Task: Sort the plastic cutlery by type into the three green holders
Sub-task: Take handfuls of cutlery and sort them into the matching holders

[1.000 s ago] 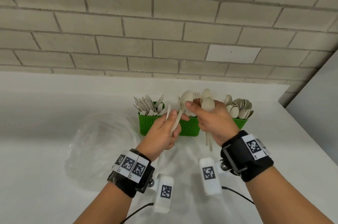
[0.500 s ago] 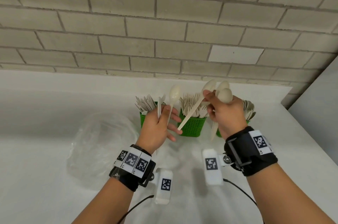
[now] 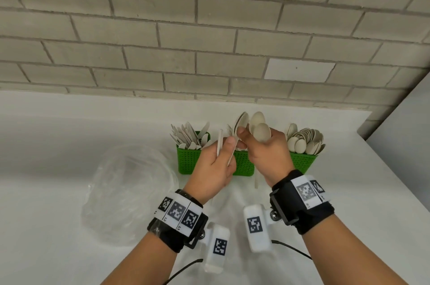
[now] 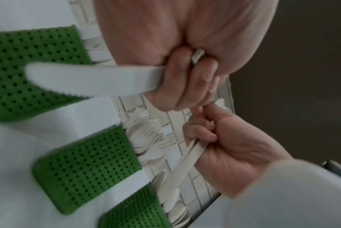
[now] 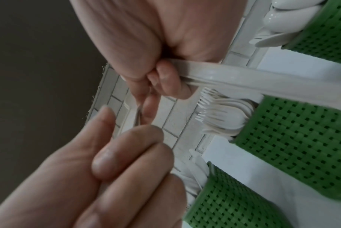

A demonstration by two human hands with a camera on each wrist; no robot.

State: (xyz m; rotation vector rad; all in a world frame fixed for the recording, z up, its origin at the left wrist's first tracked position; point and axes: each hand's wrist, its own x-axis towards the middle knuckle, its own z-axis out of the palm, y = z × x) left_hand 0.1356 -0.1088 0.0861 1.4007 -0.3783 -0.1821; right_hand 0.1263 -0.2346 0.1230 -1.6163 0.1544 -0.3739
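Observation:
Three green holders stand in a row on the white table: the left one (image 3: 189,159) holds knives, the middle one (image 3: 244,165) forks, the right one (image 3: 302,162) spoons. In front of the middle holder my left hand (image 3: 226,147) grips a white knife (image 4: 83,80) and a spoon (image 3: 240,124). My right hand (image 3: 246,138) grips two more spoons (image 3: 260,131), their handles (image 5: 243,80) sticking out below the fist. Its thumb and forefinger touch the neck of the spoon in my left hand. The middle holder is partly hidden by the hands.
A crumpled clear plastic bag (image 3: 130,191) lies on the table to the left of the hands. A brick wall (image 3: 209,40) runs close behind the holders. A grey panel (image 3: 407,145) bounds the table on the right.
The hands were apart and raised half a second ago. They have come down and together in front of the middle holder, and the right fingertips now meet the left hand's spoon.

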